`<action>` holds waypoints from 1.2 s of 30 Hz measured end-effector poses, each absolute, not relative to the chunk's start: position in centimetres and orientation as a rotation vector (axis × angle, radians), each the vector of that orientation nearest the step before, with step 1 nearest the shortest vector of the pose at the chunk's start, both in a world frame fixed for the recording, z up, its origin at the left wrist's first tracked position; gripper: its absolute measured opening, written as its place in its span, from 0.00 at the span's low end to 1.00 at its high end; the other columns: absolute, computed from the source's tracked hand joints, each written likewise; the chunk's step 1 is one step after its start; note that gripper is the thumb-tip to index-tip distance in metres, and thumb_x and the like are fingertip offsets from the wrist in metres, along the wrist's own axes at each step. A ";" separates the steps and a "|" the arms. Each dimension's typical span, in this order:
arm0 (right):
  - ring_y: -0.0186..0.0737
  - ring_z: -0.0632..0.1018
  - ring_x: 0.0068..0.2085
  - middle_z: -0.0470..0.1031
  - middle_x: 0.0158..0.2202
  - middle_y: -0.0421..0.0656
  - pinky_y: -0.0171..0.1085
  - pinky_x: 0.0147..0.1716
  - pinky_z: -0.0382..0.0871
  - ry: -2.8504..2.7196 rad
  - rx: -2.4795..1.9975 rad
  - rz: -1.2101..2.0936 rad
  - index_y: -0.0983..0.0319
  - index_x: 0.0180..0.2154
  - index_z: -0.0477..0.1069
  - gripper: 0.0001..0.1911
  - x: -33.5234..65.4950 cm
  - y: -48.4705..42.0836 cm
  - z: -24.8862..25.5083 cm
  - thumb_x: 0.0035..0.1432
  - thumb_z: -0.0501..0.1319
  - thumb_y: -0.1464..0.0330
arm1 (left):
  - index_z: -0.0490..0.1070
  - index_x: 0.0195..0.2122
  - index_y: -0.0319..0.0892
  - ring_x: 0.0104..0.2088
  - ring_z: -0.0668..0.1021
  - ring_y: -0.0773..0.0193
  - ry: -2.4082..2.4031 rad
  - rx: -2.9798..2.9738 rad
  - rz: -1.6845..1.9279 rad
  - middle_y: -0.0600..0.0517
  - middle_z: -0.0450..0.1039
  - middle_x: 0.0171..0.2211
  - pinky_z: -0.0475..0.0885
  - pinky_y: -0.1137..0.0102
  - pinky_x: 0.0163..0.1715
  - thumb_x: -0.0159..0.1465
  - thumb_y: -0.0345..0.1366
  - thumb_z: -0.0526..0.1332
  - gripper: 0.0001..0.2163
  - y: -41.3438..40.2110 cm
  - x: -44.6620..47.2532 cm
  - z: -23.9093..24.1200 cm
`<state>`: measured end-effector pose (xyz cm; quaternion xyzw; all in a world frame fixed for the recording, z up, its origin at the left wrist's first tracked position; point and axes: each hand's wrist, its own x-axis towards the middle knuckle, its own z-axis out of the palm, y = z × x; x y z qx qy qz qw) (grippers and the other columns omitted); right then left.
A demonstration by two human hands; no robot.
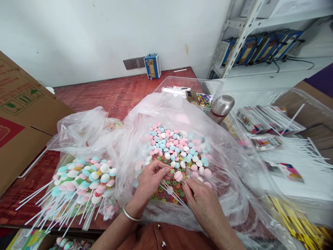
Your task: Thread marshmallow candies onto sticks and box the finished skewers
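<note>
My left hand (153,177) is closed in a pinch, with a small orange and green ring candy (172,170) at its fingertips. Opposite it, my right hand (201,196) has thumb and forefinger pressed together; what they grip is mostly hidden. Pink candy (178,176) lies close to those right fingertips. Below both hands, several white sticks (174,196) rest over colored ring candies (179,189), with a round white candy (170,190) on them. Pink, blue and white round candies (177,142) fill the large clear plastic bag (166,107) beyond.
At left, candy skewers (83,177) on white sticks lie piled beside a cardboard box (28,104). A metal flask (222,107) stands behind the bag, near a clear bin with a phone (191,97). On the right, another bin holds white sticks (299,152) and gold strips (299,222).
</note>
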<state>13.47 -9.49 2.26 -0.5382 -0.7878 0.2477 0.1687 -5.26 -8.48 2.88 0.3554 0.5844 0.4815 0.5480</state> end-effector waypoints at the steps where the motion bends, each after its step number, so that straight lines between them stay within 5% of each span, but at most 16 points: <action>1: 0.39 0.76 0.30 0.75 0.28 0.41 0.36 0.30 0.59 -2.232 -1.523 0.721 0.59 0.25 0.67 0.19 13.5 -9.5 2.2 0.69 0.50 0.67 | 0.73 0.29 0.41 0.28 0.80 0.64 1.378 0.840 1.155 0.53 0.78 0.26 0.76 0.69 0.31 0.55 0.44 0.70 0.12 -8.6 -5.1 2.9; 7: 0.41 0.77 0.32 0.74 0.29 0.43 0.37 0.32 0.65 -2.182 -1.455 0.646 0.61 0.28 0.70 0.16 12.8 -10.2 2.4 0.66 0.49 0.71 | 0.73 0.27 0.40 0.28 0.77 0.68 1.319 0.770 1.194 0.54 0.77 0.27 0.73 0.73 0.30 0.52 0.39 0.74 0.12 -8.8 -4.1 2.8; 13: 0.41 0.80 0.31 0.79 0.37 0.46 0.35 0.26 0.68 -2.247 -1.359 0.437 0.61 0.54 0.71 0.20 13.2 -10.7 2.0 0.67 0.46 0.73 | 0.77 0.41 0.38 0.32 0.77 0.69 1.043 0.436 1.116 0.52 0.77 0.33 0.74 0.74 0.36 0.52 0.38 0.74 0.17 -8.8 -4.5 2.8; 21: 0.40 0.82 0.32 0.81 0.33 0.45 0.34 0.29 0.68 -2.168 -1.363 0.530 0.61 0.37 0.73 0.18 14.4 -11.8 1.0 0.71 0.46 0.69 | 0.79 0.32 0.36 0.29 0.76 0.69 0.964 0.324 0.980 0.49 0.77 0.31 0.73 0.75 0.31 0.49 0.40 0.76 0.14 -10.1 -2.7 1.8; 27: 0.42 0.79 0.34 0.79 0.32 0.45 0.35 0.34 0.68 -2.041 -1.372 1.076 0.61 0.34 0.73 0.19 13.4 -10.4 1.8 0.70 0.46 0.65 | 0.78 0.31 0.37 0.29 0.76 0.69 1.086 0.443 0.931 0.51 0.76 0.30 0.71 0.75 0.29 0.49 0.43 0.75 0.16 -10.3 -2.4 1.8; 32: 0.39 0.72 0.29 0.73 0.25 0.39 0.34 0.28 0.63 -1.783 -1.438 1.283 0.60 0.28 0.69 0.19 14.0 -9.6 2.0 0.67 0.48 0.62 | 0.76 0.36 0.40 0.22 0.73 0.66 1.438 0.997 0.850 0.54 0.71 0.21 0.69 0.71 0.25 0.64 0.48 0.60 0.16 -8.9 -3.8 2.8; 36: 0.39 0.70 0.26 0.69 0.22 0.38 0.34 0.27 0.61 -1.723 -1.525 1.228 0.60 0.29 0.71 0.18 15.3 -9.4 2.3 0.65 0.49 0.61 | 0.75 0.37 0.43 0.36 0.76 0.60 1.808 1.826 0.778 0.49 0.74 0.34 0.69 0.66 0.38 0.67 0.37 0.58 0.07 -7.2 -4.2 2.8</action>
